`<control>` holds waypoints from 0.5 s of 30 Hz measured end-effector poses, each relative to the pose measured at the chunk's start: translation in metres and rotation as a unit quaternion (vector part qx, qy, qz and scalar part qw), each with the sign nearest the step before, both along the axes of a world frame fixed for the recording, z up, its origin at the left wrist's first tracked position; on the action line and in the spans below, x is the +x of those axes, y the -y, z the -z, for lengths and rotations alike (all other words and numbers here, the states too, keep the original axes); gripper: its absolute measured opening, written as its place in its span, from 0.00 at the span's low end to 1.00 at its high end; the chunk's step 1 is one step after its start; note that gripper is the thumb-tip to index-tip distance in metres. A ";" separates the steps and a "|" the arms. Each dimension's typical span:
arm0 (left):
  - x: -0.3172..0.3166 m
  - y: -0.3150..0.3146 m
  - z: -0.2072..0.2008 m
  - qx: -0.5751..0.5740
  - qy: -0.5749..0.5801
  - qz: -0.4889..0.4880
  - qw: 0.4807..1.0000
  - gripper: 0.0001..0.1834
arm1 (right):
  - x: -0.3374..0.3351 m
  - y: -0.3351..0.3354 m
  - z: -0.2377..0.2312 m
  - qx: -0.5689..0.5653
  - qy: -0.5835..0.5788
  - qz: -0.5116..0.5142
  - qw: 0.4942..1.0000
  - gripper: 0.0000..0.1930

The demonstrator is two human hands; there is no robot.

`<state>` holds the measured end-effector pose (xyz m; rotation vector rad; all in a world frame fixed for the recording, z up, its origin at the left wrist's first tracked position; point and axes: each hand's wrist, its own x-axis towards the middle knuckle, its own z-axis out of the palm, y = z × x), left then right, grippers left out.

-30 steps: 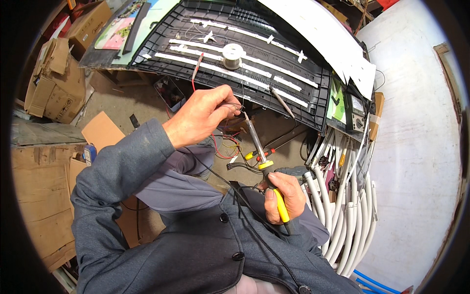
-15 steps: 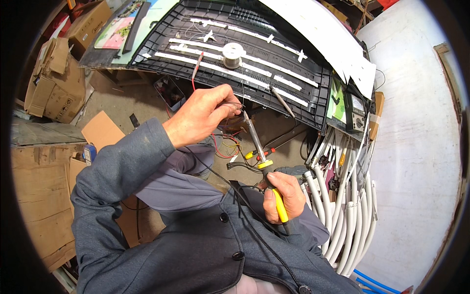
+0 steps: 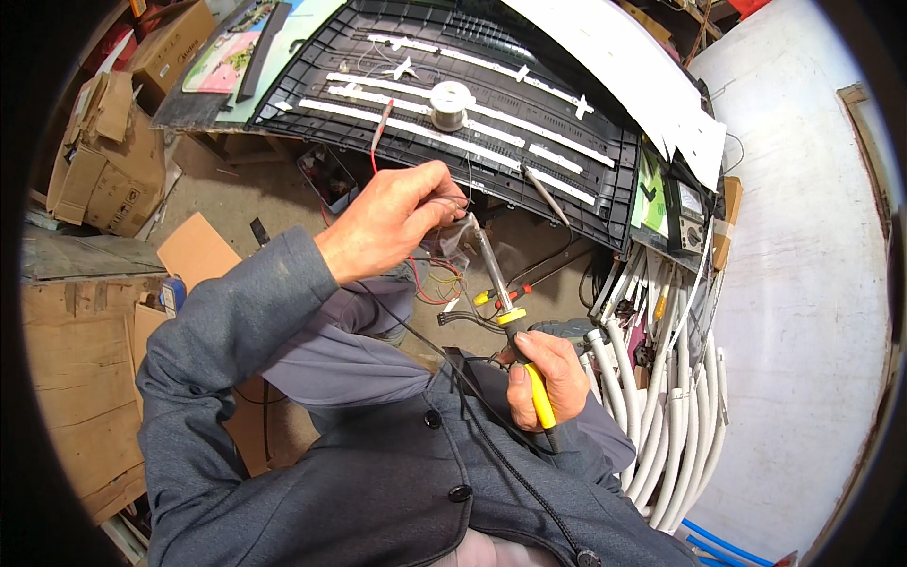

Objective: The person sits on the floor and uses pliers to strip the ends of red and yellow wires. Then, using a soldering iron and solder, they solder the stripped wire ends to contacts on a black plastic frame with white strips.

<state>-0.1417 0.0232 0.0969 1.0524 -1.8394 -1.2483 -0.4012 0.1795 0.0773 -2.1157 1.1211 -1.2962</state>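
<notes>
My right hand (image 3: 553, 376) is wrapped round the handle of a yellow and black soldering iron (image 3: 493, 267), its metal shaft slanting up and left. The iron's tip meets the end of a thin dark wire (image 3: 452, 199) pinched in my left hand (image 3: 389, 215). A fine strand hangs from the solder spool (image 3: 450, 106) down to the tip, where faint smoke (image 3: 456, 241) shows. The spool stands on a large black panel (image 3: 619, 180) carrying long white LED strips (image 3: 378, 126). A red test probe (image 3: 382, 128) and a black test probe (image 3: 545, 196) lie across its near edge.
An analog multimeter (image 3: 692, 227) stands right of the panel. Several white tubes (image 3: 675, 435) are bundled at the right beside a pale surface (image 3: 794, 283). Cardboard boxes (image 3: 113, 189) are stacked at the left. Screwdrivers (image 3: 513, 297) and coloured wires (image 3: 439, 283) lie below my hands.
A wisp of smoke has appeared near the iron's tip. Both hands stay almost where they were.
</notes>
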 end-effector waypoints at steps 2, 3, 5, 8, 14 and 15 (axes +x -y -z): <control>-0.001 0.001 0.000 -0.006 0.000 0.002 1.000 0.07 | 0.000 0.000 -0.001 -0.002 -0.002 0.000 1.000 0.21; -0.001 0.001 -0.001 -0.005 -0.001 0.004 1.000 0.07 | -0.001 0.000 -0.001 -0.003 -0.004 0.001 1.000 0.21; -0.001 0.001 -0.004 -0.004 0.000 0.006 1.000 0.07 | -0.001 0.001 0.000 -0.007 -0.006 0.002 1.000 0.21; 0.000 -0.001 -0.013 0.014 0.041 0.008 0.999 0.07 | -0.001 0.000 0.002 -0.005 -0.001 0.001 1.000 0.22; 0.000 0.002 0.001 0.006 -0.009 -0.002 1.000 0.07 | -0.002 0.000 -0.002 -0.003 -0.001 0.001 1.000 0.21; -0.001 0.003 0.003 0.011 -0.013 0.001 1.000 0.07 | -0.002 0.000 -0.003 -0.004 -0.003 0.001 1.000 0.21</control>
